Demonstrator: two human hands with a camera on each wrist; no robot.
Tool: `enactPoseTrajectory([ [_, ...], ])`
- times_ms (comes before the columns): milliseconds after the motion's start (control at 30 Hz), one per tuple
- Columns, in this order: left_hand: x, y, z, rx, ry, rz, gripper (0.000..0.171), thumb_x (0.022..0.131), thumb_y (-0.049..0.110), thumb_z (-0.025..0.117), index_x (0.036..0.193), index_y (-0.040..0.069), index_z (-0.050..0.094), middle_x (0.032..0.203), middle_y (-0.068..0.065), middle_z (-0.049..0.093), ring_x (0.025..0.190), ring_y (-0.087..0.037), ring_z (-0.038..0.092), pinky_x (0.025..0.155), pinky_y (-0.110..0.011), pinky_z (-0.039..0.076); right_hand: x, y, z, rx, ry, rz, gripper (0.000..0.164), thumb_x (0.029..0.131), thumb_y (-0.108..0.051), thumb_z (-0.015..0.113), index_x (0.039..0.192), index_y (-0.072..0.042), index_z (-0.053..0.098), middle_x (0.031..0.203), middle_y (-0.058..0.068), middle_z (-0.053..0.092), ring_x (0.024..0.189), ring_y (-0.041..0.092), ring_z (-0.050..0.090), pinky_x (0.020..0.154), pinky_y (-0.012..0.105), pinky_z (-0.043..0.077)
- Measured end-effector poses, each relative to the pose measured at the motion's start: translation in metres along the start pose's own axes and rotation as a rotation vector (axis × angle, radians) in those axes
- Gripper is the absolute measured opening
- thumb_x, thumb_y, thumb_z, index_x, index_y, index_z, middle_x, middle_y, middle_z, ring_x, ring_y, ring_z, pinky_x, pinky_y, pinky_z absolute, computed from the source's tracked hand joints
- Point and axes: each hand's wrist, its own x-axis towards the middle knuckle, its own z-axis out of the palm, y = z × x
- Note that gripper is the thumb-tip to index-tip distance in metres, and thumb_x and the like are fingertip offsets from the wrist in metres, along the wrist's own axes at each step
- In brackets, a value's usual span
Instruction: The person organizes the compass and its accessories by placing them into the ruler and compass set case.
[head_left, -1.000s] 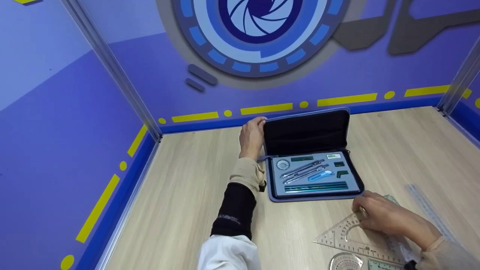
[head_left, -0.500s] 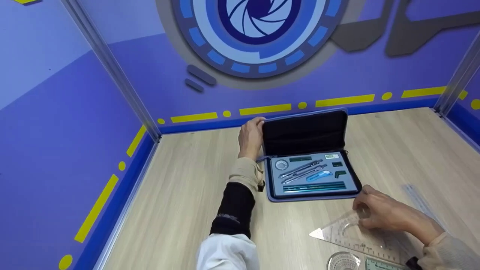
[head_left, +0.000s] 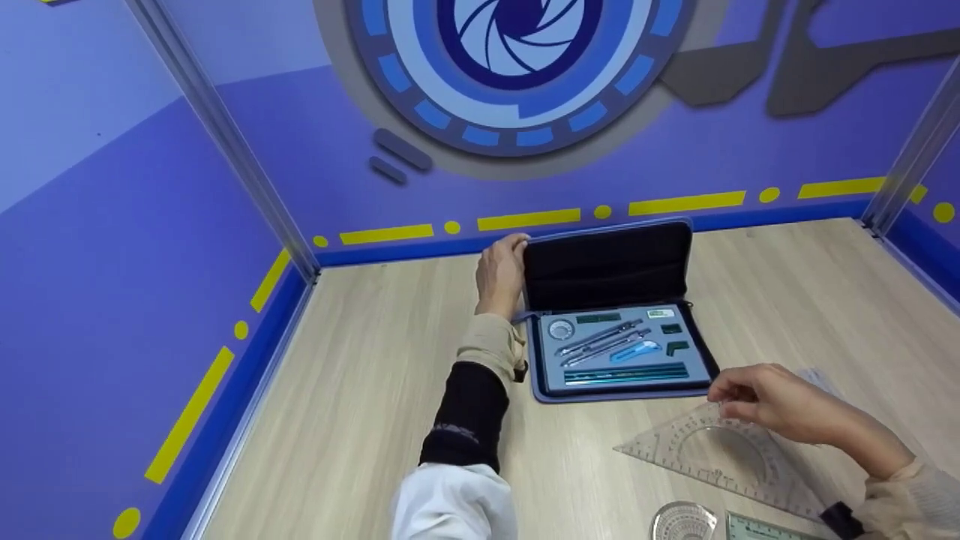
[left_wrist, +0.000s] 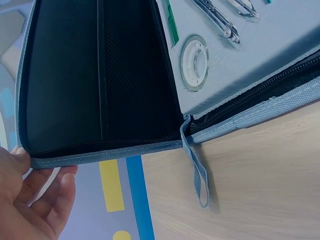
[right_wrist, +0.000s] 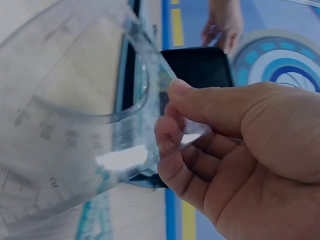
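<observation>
A zip case [head_left: 535,367] stands open on the table with its black-lined lid [head_left: 607,266] raised. My left hand [head_left: 500,276] grips the lid's upper left corner, thumb inside and fingers behind, as the left wrist view shows. In the case's grey tray [head_left: 630,315] lie compasses [head_left: 600,341], a small blue cutter [head_left: 636,351], pencils [head_left: 626,373] and a white ring-shaped piece [left_wrist: 194,62]. My right hand [head_left: 795,405] pinches one corner of a clear set square [head_left: 675,446] between thumb and fingers, in front of the case's right corner. The set square is tilted in the right wrist view.
A clear protractor [head_left: 682,521] and a green-tinted ruler [head_left: 765,526] lie at the front edge of view. Another clear ruler [head_left: 817,379] lies partly behind my right hand. Blue printed panels [head_left: 420,210] border the table [head_left: 375,375].
My right hand has raised the set square off the table area near the protractor and moved slightly up. My left hand keeps its grip on the lid.
</observation>
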Motion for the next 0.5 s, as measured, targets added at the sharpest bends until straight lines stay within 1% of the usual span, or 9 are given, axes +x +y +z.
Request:
enactPoseTrajectory([
  [67,0.0,0.0,0.0,-0.001,0.004,-0.003,0.026,0.107,0.024,0.054,0.121,0.02,0.076,0.115,-0.001,0.077,0.096,-0.021,0.072,0.084,-0.037,0.057,0.0,-0.008,-0.008,0.027,-0.018,0.006,0.008,0.094,-0.009,0.071,0.102,-0.007,0.072,0.089,-0.002,0.07,0.076,-0.002,0.059,0.064,0.022,0.053],
  [133,0.001,-0.001,0.0,-0.005,0.001,-0.007,0.026,0.107,0.024,0.054,0.121,0.02,0.076,0.111,-0.002,0.078,0.093,-0.021,0.072,0.084,-0.037,0.057,0.0,-0.017,-0.017,0.021,-0.016,0.01,0.01,0.095,-0.009,0.071,0.104,-0.006,0.074,0.091,0.0,0.073,0.078,-0.001,0.062,0.065,0.022,0.055],
  [233,0.001,0.0,0.001,-0.005,-0.005,-0.009,0.027,0.107,0.025,0.053,0.122,0.02,0.075,0.11,-0.002,0.078,0.093,-0.021,0.072,0.084,-0.036,0.057,0.001,-0.031,-0.033,-0.005,0.025,-0.007,0.013,0.094,-0.009,0.072,0.105,-0.005,0.076,0.094,0.004,0.076,0.079,-0.001,0.066,0.067,0.023,0.057],
  [333,0.001,0.0,0.001,-0.005,-0.015,-0.011,0.028,0.108,0.025,0.053,0.123,0.019,0.075,0.116,-0.003,0.077,0.096,-0.022,0.072,0.084,-0.037,0.057,0.004,-0.047,-0.049,-0.064,0.135,-0.076,0.014,0.091,-0.006,0.075,0.104,-0.006,0.078,0.097,0.009,0.078,0.079,-0.003,0.067,0.066,0.022,0.057],
  [433,0.001,0.0,0.001,-0.004,-0.017,-0.017,0.028,0.108,0.025,0.052,0.124,0.019,0.075,0.121,-0.002,0.076,0.098,-0.022,0.072,0.084,-0.038,0.057,0.015,-0.064,-0.063,-0.155,0.283,-0.156,0.016,0.088,-0.002,0.077,0.101,-0.009,0.08,0.095,0.008,0.08,0.075,-0.007,0.064,0.06,0.018,0.054],
  [500,0.0,0.0,0.0,-0.011,-0.019,-0.019,0.028,0.108,0.025,0.052,0.124,0.018,0.075,0.119,-0.002,0.076,0.096,-0.022,0.071,0.084,-0.038,0.057,0.026,-0.074,-0.071,-0.226,0.384,-0.219,0.018,0.085,0.002,0.078,0.098,-0.011,0.081,0.092,0.005,0.08,0.073,-0.01,0.062,0.058,0.014,0.05],
])
